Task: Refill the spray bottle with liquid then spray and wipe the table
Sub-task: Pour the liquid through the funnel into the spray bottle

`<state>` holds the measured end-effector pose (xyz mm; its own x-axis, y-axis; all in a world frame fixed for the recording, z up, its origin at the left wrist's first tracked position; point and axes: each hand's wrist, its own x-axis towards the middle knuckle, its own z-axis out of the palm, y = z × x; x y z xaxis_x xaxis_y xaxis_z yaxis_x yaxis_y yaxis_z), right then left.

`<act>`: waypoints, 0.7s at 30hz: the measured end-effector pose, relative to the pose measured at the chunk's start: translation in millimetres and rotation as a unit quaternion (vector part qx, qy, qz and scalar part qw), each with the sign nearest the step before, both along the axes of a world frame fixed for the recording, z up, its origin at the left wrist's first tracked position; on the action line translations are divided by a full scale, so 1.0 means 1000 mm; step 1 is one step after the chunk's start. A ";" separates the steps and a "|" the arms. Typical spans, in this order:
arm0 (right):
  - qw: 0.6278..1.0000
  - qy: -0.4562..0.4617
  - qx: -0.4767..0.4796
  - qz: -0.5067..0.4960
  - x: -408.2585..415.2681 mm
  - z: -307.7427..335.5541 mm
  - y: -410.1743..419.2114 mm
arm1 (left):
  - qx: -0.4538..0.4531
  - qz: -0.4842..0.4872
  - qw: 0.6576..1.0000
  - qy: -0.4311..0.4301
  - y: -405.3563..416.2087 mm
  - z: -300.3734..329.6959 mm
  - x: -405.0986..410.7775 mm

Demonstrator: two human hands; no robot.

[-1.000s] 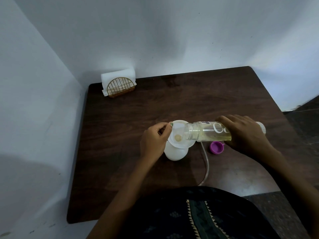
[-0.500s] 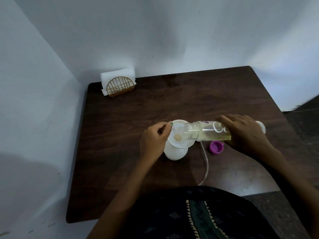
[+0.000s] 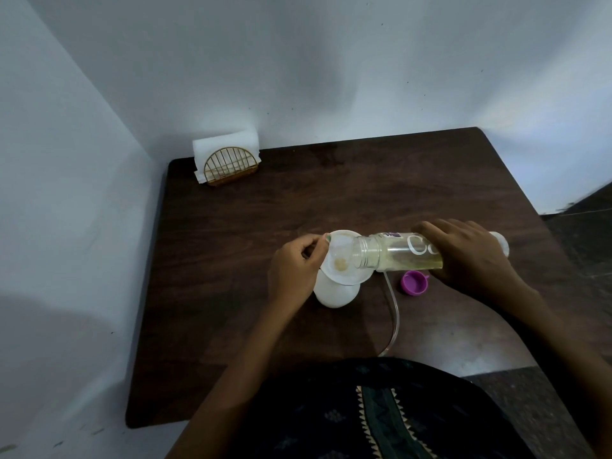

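A white spray bottle body point(image 3: 334, 291) stands on the dark wooden table point(image 3: 231, 260) with a white funnel point(image 3: 344, 256) seated in its neck. My left hand point(image 3: 294, 271) pinches the funnel's left rim. My right hand point(image 3: 470, 256) grips a clear refill bottle point(image 3: 397, 251) of yellowish liquid, tipped almost level, its open mouth over the funnel. A little liquid pools at the funnel's bottom. A thin clear tube point(image 3: 392, 313) lies on the table and runs toward me; the sprayer head is not visible.
A purple cap point(image 3: 414, 282) lies on the table just below the refill bottle. A gold wire holder with white napkins point(image 3: 228, 160) stands at the far left corner. Walls close in on the left and back; dark floor point(image 3: 583, 233) shows to the right.
Nearly nothing has changed; both hands keep their holds, and the refill bottle stays tipped over the funnel.
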<state>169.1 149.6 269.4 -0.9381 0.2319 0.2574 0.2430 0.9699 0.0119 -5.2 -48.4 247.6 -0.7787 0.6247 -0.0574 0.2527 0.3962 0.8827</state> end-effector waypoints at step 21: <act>1.000 0.006 -0.001 0.001 0.000 -0.003 0.002 | 0.000 0.001 1.000 -0.003 0.001 -0.004 -0.001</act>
